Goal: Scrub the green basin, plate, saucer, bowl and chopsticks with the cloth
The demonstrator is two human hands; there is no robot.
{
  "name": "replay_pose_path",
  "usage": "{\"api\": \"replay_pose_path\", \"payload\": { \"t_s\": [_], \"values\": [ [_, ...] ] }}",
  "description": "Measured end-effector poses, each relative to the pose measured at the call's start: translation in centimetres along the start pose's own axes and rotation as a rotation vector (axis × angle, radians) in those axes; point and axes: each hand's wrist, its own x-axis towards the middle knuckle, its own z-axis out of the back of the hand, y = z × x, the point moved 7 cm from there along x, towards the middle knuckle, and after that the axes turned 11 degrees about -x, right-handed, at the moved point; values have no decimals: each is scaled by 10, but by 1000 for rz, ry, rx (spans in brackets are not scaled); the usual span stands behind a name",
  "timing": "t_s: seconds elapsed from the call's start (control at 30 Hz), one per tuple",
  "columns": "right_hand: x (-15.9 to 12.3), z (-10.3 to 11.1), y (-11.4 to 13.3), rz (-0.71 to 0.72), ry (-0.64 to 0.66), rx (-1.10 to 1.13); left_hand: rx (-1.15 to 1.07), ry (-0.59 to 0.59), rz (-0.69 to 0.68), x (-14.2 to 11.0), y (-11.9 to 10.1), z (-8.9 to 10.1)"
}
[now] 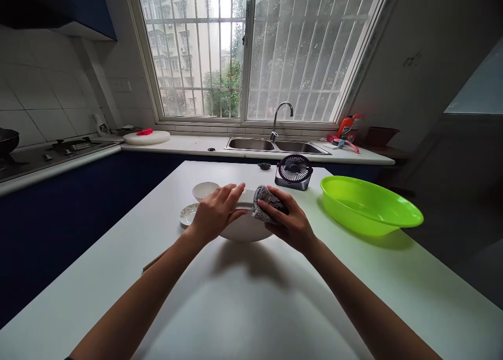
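A large white bowl point(245, 231) is held tilted just above the table, its underside partly turned toward me. My left hand point(215, 213) grips its left rim, thumb on the near side and fingers over the top. In my right hand point(291, 221) is a bunched grey cloth point(262, 205), pressed against the bowl's right rim. Behind my left hand stands a smaller white bowl point(205, 190), beside a small patterned dish point(188, 215). My hands hide part of the large bowl, and its inside hardly shows.
On the white table point(243, 318), a bright green basin point(369, 208) stands at right and a small fan point(294, 170) at the back, near a dark scourer point(264, 166). Thin wooden sticks point(154, 261) lie by my left forearm. Beyond is a double sink point(251, 144).
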Motion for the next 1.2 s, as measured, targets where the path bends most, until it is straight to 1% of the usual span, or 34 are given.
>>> {"api": "replay_pose_path", "payload": {
  "t_s": [0.1,0.17,0.27,0.37,0.5,0.63,1.03,1.2],
  "values": [
    [1,2,1,15,-18,-23,40,6,-14,0,-1,-3],
    [2,3,3,31,-33,-17,59,-5,-9,-1,0,-4],
    [4,4,5,18,-54,-1,81,-31,-19,-2,-1,-3],
    [4,4,5,7,-78,-3,85,-65,-20,-2,-2,-1],
    [1,1,3,4,-96,8,57,-141,-39,-3,-3,3],
    [-2,0,1,-5,-106,15,28,-196,-28,-6,0,4],
    [-7,1,-9,-45,-99,33,-121,-239,135,-13,13,-1],
    [-8,1,-12,-67,-105,51,-211,-280,247,-19,24,-4]
  ]
}}
